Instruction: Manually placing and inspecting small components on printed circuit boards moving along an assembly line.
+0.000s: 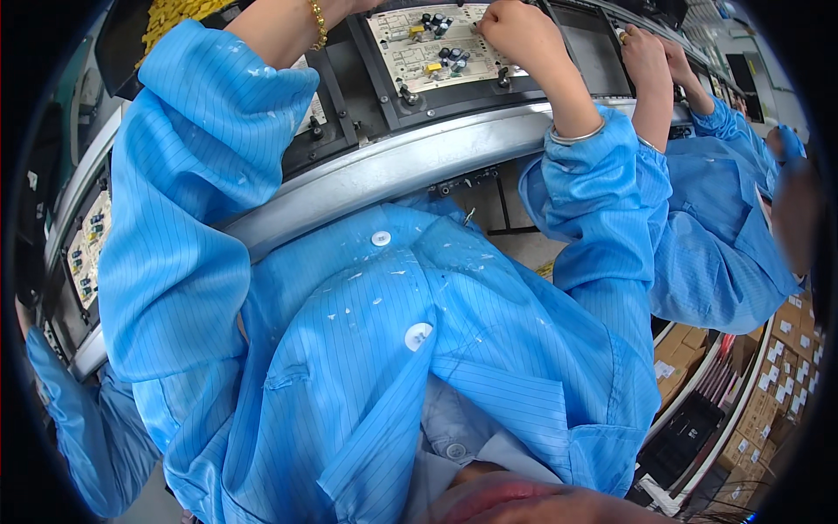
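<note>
In front of me a cream circuit board (397, 63) carries several dark capacitors (454, 59) and yellow block-shaped parts (434, 67). It lies in a black carrier frame (375, 83), with black knobs at its near edge. My right hand (526, 33) is over the board's right side, its fingers curled into a pinch; what they hold, if anything, is hidden. My left hand (353, 5) reaches past the board's far left corner, below a gold beaded bracelet (319, 24). The top edge of the picture cuts off its fingers.
A silver rail (410, 144) runs along the line's near side. Yellow parts (175, 19) fill a black bin at the far left. Another populated board (87, 249) lies further left. A co-worker's hand (644, 57) is close on my right. Cartons (755, 419) are stacked lower right.
</note>
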A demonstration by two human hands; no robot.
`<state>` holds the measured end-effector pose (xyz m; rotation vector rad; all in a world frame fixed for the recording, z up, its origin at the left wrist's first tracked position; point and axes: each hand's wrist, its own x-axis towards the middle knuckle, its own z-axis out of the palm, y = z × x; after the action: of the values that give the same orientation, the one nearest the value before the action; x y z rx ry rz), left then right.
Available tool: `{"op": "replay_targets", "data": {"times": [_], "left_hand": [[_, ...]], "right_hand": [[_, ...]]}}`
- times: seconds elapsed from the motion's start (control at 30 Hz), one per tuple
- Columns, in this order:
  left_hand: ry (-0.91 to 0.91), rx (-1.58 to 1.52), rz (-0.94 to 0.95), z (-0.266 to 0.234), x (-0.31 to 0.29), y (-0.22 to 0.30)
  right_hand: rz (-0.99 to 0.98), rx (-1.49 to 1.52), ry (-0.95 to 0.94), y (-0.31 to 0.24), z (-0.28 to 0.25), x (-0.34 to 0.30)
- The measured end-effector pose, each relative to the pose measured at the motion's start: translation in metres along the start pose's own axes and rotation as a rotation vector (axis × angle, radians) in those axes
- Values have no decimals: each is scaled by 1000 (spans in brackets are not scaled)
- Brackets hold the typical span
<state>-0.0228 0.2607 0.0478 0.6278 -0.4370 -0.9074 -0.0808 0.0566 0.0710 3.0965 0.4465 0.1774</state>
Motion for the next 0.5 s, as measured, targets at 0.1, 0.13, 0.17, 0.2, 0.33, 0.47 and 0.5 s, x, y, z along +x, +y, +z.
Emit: {"op": "replay_targets", "data": {"times": [0.1,0.13,0.17,0.2,0.33,0.47,0.5], "left_hand": [[363,318,101,8,4,-10],[363,314,104,10,3,-13],[386,307,90,13,4,-15],[409,300,76,14,4,-17],[412,373,95,14,-3,-23],[383,457,72,20,-3,-28],[384,453,82,20,0,-30]], "right_hand": [[2,-66,46,-2,6,-1],[12,-68,59,-3,7,-1],[27,-69,73,-2,8,-2],[31,-72,72,-1,10,-2],[27,-127,48,-3,16,3],[46,-217,2,-5,13,6],[53,-220,3,-4,7,6]]}}
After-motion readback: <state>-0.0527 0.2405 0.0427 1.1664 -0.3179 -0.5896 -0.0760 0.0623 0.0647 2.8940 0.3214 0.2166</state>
